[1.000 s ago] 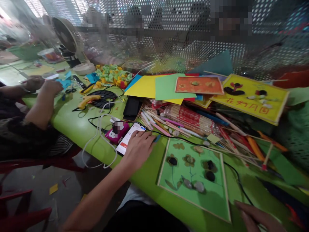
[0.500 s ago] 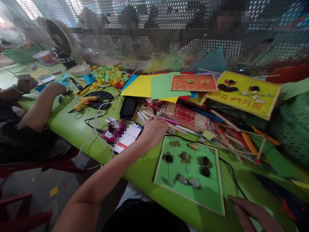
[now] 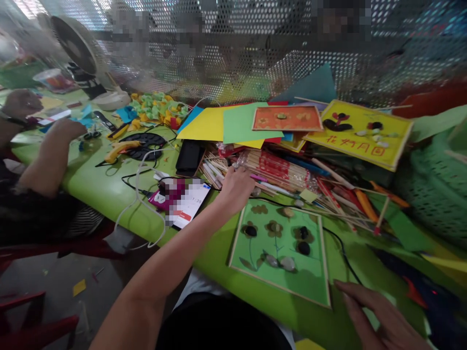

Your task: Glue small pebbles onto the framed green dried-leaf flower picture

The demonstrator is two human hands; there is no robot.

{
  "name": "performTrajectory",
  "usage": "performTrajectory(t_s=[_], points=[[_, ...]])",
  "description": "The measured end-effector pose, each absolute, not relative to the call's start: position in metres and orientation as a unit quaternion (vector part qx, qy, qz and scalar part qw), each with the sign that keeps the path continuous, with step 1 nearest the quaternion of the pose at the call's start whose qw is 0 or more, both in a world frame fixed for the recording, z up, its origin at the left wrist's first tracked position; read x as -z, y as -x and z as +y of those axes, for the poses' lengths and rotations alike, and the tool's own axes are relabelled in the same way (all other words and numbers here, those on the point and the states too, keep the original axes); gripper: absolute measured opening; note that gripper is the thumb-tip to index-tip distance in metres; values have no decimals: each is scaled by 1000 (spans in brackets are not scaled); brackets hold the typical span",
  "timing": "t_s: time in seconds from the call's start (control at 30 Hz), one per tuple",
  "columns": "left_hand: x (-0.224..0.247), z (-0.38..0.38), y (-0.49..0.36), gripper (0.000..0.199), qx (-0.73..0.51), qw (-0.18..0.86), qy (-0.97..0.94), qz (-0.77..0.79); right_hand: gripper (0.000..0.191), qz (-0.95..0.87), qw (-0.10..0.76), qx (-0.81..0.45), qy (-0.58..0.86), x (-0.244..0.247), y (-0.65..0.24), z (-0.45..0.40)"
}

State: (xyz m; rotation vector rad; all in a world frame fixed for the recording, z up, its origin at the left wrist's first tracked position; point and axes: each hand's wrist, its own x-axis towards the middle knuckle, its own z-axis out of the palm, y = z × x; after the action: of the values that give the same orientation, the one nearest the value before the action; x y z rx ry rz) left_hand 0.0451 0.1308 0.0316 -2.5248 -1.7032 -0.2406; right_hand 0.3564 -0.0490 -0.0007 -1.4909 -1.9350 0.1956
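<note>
My left hand (image 3: pixel 238 187) reaches forward to the front of a pile of thin wooden sticks (image 3: pixel 215 165) and pens. Its fingertips point down among them, so I cannot see whether they grip anything. Close by lie a purple pen (image 3: pixel 258 178) and a plastic-wrapped bundle of sticks (image 3: pixel 275 165). At the lower right, my right hand (image 3: pixel 379 313) has its fingers apart and holds nothing visible. It is beside the corner of a green stick-framed picture (image 3: pixel 268 287), which bears paper flowers and dark and pale stones.
Beyond the sticks lie coloured sheets (image 3: pixel 204 127), an orange framed picture (image 3: pixel 264 125) and a yellow one (image 3: pixel 394 131). A phone (image 3: pixel 193 206), white cable (image 3: pixel 136 182) and yellow glue gun (image 3: pixel 118 149) sit to the left. Another person's arm (image 3: pixel 51 155) rests farther left; a green basket (image 3: pixel 438 180) stands right.
The whole view has shifted slightly, moving most things left and up. My left hand stays at the stick pile, its fingers slightly more bent; my right hand remains beside the green picture.
</note>
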Motion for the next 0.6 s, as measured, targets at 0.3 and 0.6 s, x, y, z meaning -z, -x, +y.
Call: performTrajectory(t_s=[0.3, 0.6], points=[[-42, 123, -31, 26, 267, -90, 766, -578, 21, -749, 337, -61, 568, 4, -355, -50], [-50, 95, -57, 28, 506, -596, 477, -401, 18, -787, 349, -90, 501, -46, -328, -3]])
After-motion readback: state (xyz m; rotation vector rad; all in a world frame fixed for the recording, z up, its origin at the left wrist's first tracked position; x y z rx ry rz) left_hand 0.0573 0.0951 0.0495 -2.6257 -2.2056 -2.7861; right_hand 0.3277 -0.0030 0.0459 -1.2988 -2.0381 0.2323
